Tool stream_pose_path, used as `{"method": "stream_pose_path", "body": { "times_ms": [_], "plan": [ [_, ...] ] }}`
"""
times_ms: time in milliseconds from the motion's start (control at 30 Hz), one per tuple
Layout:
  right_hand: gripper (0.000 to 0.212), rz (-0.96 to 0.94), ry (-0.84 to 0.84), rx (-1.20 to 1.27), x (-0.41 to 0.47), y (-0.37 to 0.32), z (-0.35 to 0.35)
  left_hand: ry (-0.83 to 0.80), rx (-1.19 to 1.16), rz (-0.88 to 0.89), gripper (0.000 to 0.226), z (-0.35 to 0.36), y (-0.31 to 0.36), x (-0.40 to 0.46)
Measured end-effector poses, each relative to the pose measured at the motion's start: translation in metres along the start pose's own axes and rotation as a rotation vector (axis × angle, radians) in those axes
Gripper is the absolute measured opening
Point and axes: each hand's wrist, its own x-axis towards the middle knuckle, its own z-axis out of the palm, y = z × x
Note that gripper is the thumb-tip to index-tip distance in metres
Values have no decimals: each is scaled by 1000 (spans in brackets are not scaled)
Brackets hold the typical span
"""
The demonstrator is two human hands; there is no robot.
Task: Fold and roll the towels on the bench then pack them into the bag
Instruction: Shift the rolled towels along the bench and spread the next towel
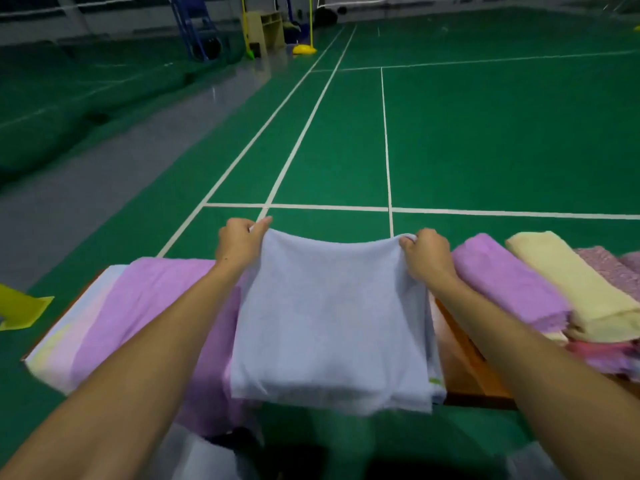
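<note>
Head view of a towel-folding step, described from the nearest edge outward. A pale blue towel [332, 327] lies folded across the worktop [464, 368], its near edge overhanging the front and its far edge lifted clear of the surface. The left hand [239, 242] pinches the far left corner and the right hand [427, 256] pinches the far right corner; each has its fingers curled round the cloth, and the edge sags slightly between them. Beneath and to the left lies a spread lilac towel [149, 306], itself resting on a pale striped cloth [65, 344]. To the right, well apart from the held towel, a purple roll [509, 282] and a cream roll [571, 282] lie side by side on a pink, textured towel [602, 358]. No bag can be identified with certainty. Beyond the worktop extends a green court floor [485, 133] marked with white lines. Judged from its sag, the towel is light, soft and limp, with no stiffness of its own: it is best taken at two corners, as here, and kept taut so that the layers stay aligned when the edge is brought over.
</note>
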Motion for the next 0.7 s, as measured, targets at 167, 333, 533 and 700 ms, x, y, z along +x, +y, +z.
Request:
{"method": "stream_pose_path", "body": {
  "times_ms": [167,333,533,700],
  "plan": [
    [31,11,-27,-62,30,14,45,-39,47,-62,53,43,-36,40],
    [21,-22,20,-179,34,27,65,-91,137,-4,44,67,-50,47],
    [46,-108,-4,-356,-4,45,63,-171,219,173,13,69,-38,16],
    [39,-38,-46,-306,-42,55,38,-272,185,187,12,65,-18,-28]
  ]
}}
